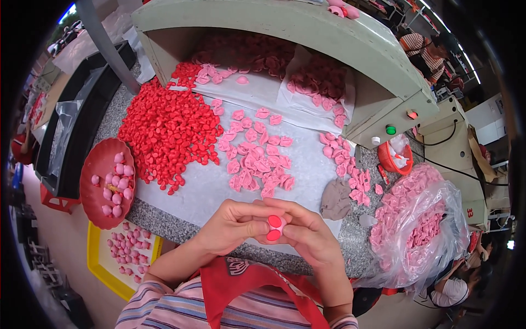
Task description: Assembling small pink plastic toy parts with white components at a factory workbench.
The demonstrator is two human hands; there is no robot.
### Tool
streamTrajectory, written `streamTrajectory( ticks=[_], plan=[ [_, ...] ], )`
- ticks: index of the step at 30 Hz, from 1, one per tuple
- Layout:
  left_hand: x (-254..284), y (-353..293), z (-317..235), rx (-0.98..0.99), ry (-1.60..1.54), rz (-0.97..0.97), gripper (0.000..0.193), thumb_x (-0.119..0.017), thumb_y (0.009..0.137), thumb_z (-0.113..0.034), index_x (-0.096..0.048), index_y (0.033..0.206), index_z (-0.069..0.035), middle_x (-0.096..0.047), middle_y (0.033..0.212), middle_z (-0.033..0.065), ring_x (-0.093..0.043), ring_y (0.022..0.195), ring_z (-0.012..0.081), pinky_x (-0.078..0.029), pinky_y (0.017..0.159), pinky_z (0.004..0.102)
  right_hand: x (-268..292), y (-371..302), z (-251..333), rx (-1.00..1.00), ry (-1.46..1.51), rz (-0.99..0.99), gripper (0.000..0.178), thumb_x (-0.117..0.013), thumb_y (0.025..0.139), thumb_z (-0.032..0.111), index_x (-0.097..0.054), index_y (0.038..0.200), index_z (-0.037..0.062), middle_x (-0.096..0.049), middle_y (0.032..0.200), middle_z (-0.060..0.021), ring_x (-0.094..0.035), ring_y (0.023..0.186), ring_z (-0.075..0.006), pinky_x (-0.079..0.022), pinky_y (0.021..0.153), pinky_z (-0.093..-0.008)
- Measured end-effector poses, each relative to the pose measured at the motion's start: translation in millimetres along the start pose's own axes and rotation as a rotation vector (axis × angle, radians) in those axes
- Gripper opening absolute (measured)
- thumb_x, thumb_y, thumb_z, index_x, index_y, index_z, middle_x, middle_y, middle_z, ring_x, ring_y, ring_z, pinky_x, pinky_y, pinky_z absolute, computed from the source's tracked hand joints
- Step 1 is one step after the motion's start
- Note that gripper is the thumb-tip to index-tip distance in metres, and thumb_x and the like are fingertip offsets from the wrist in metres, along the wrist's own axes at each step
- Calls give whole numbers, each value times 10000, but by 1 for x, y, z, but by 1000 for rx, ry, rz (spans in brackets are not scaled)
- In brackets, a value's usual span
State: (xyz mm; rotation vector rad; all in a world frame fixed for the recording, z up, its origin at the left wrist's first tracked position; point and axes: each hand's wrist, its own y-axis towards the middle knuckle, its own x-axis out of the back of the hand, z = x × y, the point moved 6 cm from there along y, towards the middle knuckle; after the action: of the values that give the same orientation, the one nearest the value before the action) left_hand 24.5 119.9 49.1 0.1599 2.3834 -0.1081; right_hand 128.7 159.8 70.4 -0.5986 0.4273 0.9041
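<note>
Above the table's near edge, my left hand [234, 226] and my right hand [311, 231] meet, fingers closed around a small pink piece with two red oval ends [275, 227]. Thumbs and fingertips of both hands press on it, and they cover most of its body. Just beyond my hands, loose pink folded, shell-like pieces [257, 160] lie scattered on a white sheet [205, 189]. To their left is a large heap of small red oval pieces [164, 131]. A crumpled grey cloth [335, 199] rests to the right of my right hand.
A pale green machine [383, 60] with a wide opening stands behind the sheet. At left are a red dish [90, 192] of pink balls, a yellow tray [94, 262] and a black crate [71, 129]. A plastic bag of pink pieces [416, 219] and a red basket [388, 159] sit at right.
</note>
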Motion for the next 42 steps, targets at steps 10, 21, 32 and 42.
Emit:
streamTrajectory(
  ticks=[10, 21, 32, 42],
  plan=[
    [6, -18, -8, 309, -151, -75, 285, -503, 810, 41, -542, 1092, 29, -552, 1074, 202, -534, 1027, 256, -463, 848, 349, -6, 3, -17, -176, -196, 67, 427, -410, 871, 65, -316, 1287, 47, -519, 1055, -113, -577, 900, -185, -511, 713, -287],
    [18, -23, 1, 388, -110, -37, 273, -525, 794, 38, -573, 1061, 13, -597, 998, 137, -596, 819, 201, -490, 746, 322, -12, 3, -34, -331, -388, 175, 366, -285, 913, 157, -248, 1265, 64, -535, 879, -107, -599, 560, -156, -481, 470, -219],
    [30, -14, 5, 353, -18, -50, 272, -559, 763, 56, -592, 1030, 12, -610, 956, 153, -611, 814, 206, -495, 739, 298, -5, 9, -43, -258, -436, 161, 377, -249, 916, 172, -212, 1282, 90, -462, 783, -47, -507, 482, -79, -397, 432, -179],
    [19, 28, 32, 349, -207, 35, 351, -532, 796, 20, -514, 1146, -7, -586, 1021, 156, -600, 871, 228, -486, 752, 283, 33, -1, -21, -160, -369, -12, 412, -322, 903, 232, -255, 1253, 25, -482, 800, -80, -532, 479, -138, -416, 432, -204]
  ],
)
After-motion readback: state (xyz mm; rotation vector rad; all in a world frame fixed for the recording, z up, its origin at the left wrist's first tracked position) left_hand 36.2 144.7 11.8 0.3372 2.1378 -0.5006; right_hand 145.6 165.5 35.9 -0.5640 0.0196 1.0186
